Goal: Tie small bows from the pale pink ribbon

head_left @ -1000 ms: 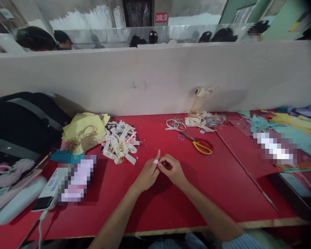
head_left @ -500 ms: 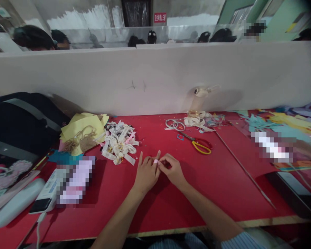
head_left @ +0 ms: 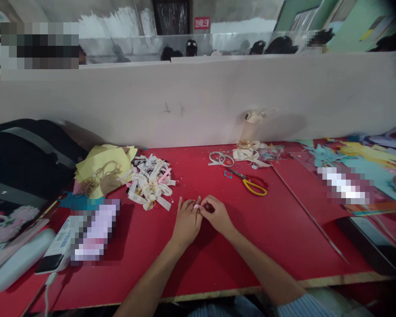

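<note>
My left hand is palm down over the table, with a small pink strip curved around one finger. The thumb is hidden beneath it. My right hand is closed in a pinch, its fingertips at the right side of the pink strip, touching the left hand's finger. Just left of the hands lies a pile of white ribbon loops, a few of them pink. Beyond them rest scissors with a yellow and a red handle, partly open, beside a small blue frame-shaped piece.
A clear bottle stands by the white partition. White ribbon rings lie near it. Yellow sheets with twine, a dark bag and a power bank are left. A thin rod and a dark phone are right.
The raised fingers of my left hand have lowered and drawn in a little. My right hand stays pinched at the strip. A co-worker's hand at the right has gone from view.
</note>
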Action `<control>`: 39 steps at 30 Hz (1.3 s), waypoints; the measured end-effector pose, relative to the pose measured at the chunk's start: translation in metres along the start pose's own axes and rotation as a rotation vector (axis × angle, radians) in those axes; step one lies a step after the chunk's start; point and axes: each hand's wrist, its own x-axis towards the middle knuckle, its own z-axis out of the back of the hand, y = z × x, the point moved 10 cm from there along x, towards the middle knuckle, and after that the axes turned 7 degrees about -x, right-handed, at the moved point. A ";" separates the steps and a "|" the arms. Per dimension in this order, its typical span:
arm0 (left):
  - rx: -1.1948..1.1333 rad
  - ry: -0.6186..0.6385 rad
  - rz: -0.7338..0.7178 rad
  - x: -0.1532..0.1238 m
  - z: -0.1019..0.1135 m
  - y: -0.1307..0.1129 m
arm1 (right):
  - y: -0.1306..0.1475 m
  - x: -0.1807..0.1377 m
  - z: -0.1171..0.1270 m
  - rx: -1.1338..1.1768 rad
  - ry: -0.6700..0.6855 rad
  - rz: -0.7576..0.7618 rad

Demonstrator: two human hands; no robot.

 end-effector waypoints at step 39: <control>0.182 0.002 -0.138 -0.001 0.012 -0.015 | -0.025 -0.004 -0.017 -0.096 0.148 -0.070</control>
